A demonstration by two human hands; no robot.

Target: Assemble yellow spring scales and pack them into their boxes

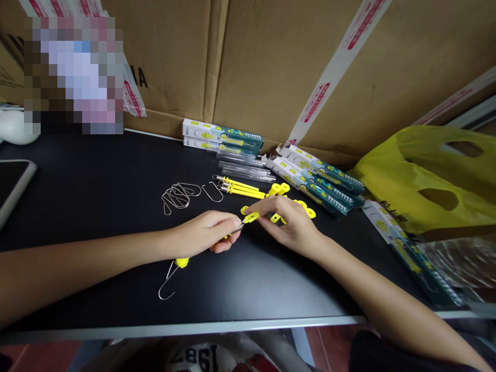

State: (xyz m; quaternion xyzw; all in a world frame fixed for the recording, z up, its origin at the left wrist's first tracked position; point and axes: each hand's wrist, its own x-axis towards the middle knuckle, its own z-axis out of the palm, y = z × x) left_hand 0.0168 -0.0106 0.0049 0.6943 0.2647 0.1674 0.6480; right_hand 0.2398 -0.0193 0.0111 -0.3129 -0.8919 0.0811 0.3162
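My left hand (217, 230) is closed around a spring scale's inner part, most of it hidden in the fingers. Its coiled metal spring (239, 226) pokes out past the thumb. Below the wrist show a yellow end cap (182, 262) and a wire hook (166, 290), seemingly of the same piece. My right hand (289, 219) pinches a small flat yellow plastic tab (251, 217) at the spring's end. Just beyond the fingers lie yellow caps (284, 188) and yellow rods with springs (244, 190). Left of these rests a heap of wire hooks (180, 196).
Clear plastic tubes (248, 170) lie behind the rods. Printed spring scale boxes (222, 135) stand at the back, with more boxes (310, 186) to the right. A yellow plastic bag (406, 175) sits far right. Large cardboard (256, 62) walls the back; a tablet-like device (15, 188) is left.
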